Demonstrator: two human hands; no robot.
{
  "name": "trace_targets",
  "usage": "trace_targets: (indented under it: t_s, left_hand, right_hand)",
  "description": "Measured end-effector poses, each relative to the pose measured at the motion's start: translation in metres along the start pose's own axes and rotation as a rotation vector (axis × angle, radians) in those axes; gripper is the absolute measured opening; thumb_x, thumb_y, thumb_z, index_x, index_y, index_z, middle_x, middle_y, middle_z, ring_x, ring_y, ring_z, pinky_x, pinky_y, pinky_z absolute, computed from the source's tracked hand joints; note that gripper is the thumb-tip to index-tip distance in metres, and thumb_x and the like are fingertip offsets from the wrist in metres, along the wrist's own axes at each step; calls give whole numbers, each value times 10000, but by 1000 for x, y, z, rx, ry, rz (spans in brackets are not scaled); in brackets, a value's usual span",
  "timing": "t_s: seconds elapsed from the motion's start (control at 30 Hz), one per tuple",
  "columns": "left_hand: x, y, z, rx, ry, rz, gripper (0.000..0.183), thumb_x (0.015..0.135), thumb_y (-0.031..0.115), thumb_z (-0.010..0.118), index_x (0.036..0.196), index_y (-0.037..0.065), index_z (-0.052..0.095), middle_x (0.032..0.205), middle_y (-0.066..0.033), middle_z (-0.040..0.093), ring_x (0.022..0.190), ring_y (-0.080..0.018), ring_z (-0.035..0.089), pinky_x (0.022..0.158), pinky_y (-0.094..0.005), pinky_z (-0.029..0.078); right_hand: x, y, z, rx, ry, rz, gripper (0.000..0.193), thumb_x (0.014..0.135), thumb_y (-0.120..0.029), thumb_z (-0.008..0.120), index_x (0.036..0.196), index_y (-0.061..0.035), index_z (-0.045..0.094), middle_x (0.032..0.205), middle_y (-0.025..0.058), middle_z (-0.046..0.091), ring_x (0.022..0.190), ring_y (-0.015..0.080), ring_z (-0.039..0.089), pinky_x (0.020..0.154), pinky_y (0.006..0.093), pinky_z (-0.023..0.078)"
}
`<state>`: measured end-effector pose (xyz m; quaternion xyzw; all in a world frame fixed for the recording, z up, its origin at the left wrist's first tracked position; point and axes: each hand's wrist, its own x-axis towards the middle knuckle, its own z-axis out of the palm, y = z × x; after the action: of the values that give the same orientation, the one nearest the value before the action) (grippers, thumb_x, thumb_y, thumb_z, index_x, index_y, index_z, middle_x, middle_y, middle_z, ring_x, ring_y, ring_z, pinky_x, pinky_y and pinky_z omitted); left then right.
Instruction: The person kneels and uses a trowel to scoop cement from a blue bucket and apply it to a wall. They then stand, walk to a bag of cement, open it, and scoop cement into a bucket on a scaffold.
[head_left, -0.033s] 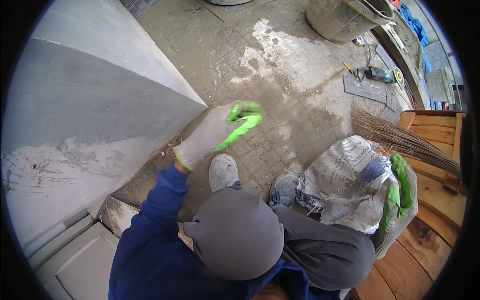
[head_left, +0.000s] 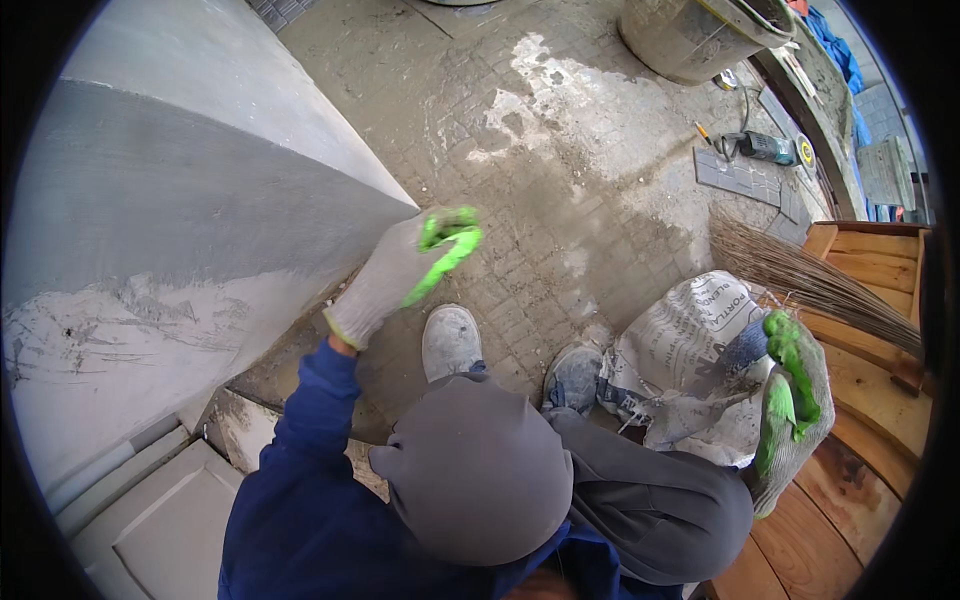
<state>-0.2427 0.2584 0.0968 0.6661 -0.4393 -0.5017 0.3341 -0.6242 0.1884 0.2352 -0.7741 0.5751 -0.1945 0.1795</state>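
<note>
My left hand (head_left: 405,262), in a grey knit glove with a green coated palm, is held above the paving beside the corner of the grey wall (head_left: 230,170). Its fingers curl in towards the thumb; whatever they may hold does not show. On the right, my right hand (head_left: 796,420) wears a matching glove. Its fingers bend loosely, apart from the thumb, and the green palm shows with nothing in it. It is beside a crumpled white cement sack (head_left: 680,325) with a dark blue patch, overlapping the sack's edge.
A twig broom (head_left: 800,275) lies against wooden slatted furniture (head_left: 870,345) at the right. Farther off are an angle grinder (head_left: 770,148), dark tiles (head_left: 735,178) and a mortar-stained tub (head_left: 690,40). My shoes (head_left: 450,342) stand on dusty paving (head_left: 520,270). A pale panel (head_left: 180,520) is lower left.
My left hand has moved left, nearer the wall corner, still curled. The fingers of my right hand have shifted slightly left and down beside the sack.
</note>
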Motion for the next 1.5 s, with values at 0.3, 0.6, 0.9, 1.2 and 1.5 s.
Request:
trace_targets:
  t_s: [0.3, 0.6, 0.9, 1.2, 1.5]
  left_hand:
    - [-131, -132, -45, 855, 498, -497, 474, 892, 391, 669, 1275, 112, 651, 1111, -187, 705, 1020, -385, 673, 860, -492, 532]
    - [-117, -122, -16, 868, 179, -604, 624, 756, 412, 795, 1282, 121, 628, 1029, -180, 726, 979, -380, 691, 837, -493, 545]
    - [-112, -132, -4, 685, 246, -639, 494, 748, 396, 812, 1068, 43, 682, 991, -182, 730, 925, -369, 705, 789, -461, 547]
    - [-105, -138, 41, -160, 359, -292, 305, 843, 219, 812, 1004, 14, 654, 838, -95, 718, 692, -198, 687, 629, -361, 547]
    - [43, 5, 124, -147, 140, 203, 367, 890, 195, 761, 1163, 8, 604, 858, -147, 679, 690, -238, 679, 620, -391, 542]
  right_hand:
    - [20, 36, 47, -253, -652, 367, 266, 849, -174, 723, 1053, -6, 756, 886, 155, 754, 802, 223, 716, 749, 338, 551]
    - [25, 125, 58, -295, -445, 301, 353, 810, -334, 712, 1020, -53, 747, 930, 189, 736, 866, 365, 705, 796, 449, 532]
    - [35, 61, 67, -102, -418, 200, 359, 873, -281, 712, 1150, -52, 711, 1045, 180, 735, 958, 325, 715, 849, 418, 543]
    - [57, 34, 96, -93, -724, 102, 411, 953, -387, 623, 1114, -20, 715, 967, 213, 727, 886, 384, 685, 850, 422, 531]
    - [109, -29, 154, 619, -865, 46, 412, 1012, -389, 570, 1086, 5, 669, 850, 154, 693, 824, 280, 662, 788, 399, 514]
